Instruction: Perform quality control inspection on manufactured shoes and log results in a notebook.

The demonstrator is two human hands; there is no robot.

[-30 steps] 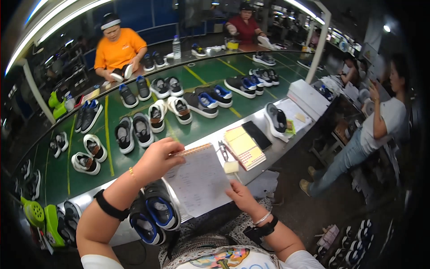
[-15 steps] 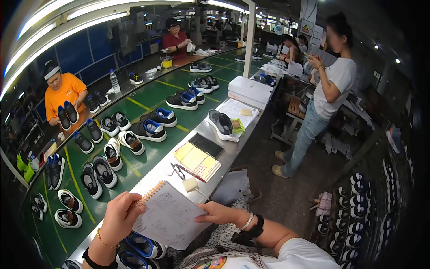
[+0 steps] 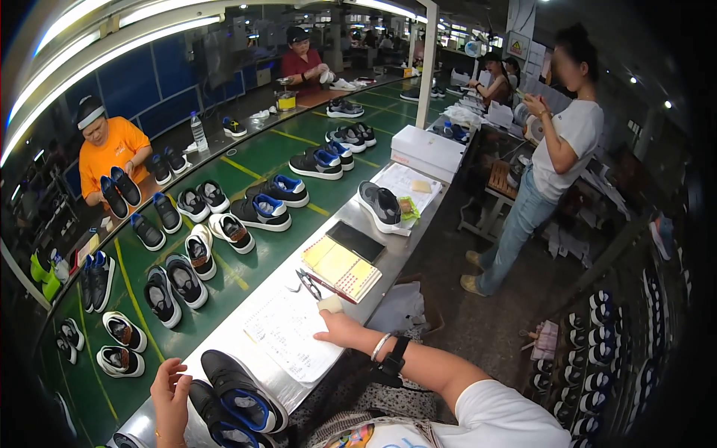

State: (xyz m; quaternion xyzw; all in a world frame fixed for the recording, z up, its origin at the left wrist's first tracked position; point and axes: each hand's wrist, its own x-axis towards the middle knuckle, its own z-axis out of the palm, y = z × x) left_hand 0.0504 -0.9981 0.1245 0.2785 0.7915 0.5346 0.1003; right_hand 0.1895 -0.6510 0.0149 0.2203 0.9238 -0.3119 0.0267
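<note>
An open notebook (image 3: 287,328) with handwriting lies flat on the metal ledge in front of me. My right hand (image 3: 342,328) rests at the notebook's right edge, thumb apart from the fingers. Its fingertips are beside a small beige block (image 3: 329,305); whether they touch it I cannot tell. At the lower left, my left hand (image 3: 172,396) is raised and empty, its fingers loosely bent and apart. Right beside it stands a pair of black shoes (image 3: 237,384) with blue linings and white soles. Small black snips (image 3: 308,284) lie just beyond the notebook.
A yellow notepad (image 3: 340,265), a dark tablet-like slab (image 3: 356,242), a grey shoe (image 3: 379,205) and a white box (image 3: 426,151) line the ledge. Several shoe pairs sit on the green conveyor (image 3: 246,160). A co-worker in orange (image 3: 116,149) holds shoes; another person (image 3: 560,149) stands right.
The notebook, held up in both hands before, now lies on the ledge. My left hand has let go and moved down and left; my right has released it too. The black shoes are uncovered.
</note>
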